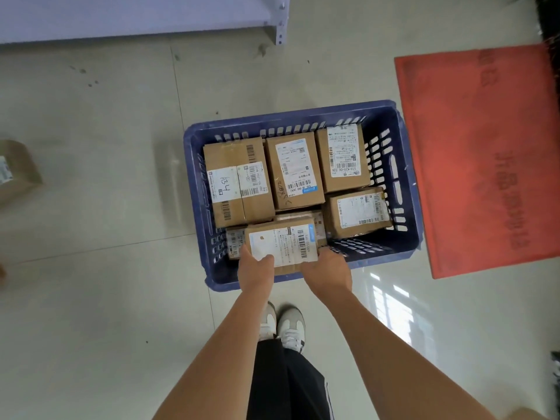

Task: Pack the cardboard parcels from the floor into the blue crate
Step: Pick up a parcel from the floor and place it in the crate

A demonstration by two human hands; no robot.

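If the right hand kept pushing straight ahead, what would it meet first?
Probably the brown cardboard parcel with a white label in the blue plastic crate, just beyond the right hand; depth is unclear.

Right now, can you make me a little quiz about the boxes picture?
1. True or false: the blue crate is empty.
2. Which hands hold the parcel at the crate's near edge? A left only, B right only, C both.
3. What colour is the mat beside the crate?

Key: 1 false, it holds several parcels. 2 C, left hand and right hand. 3 red.
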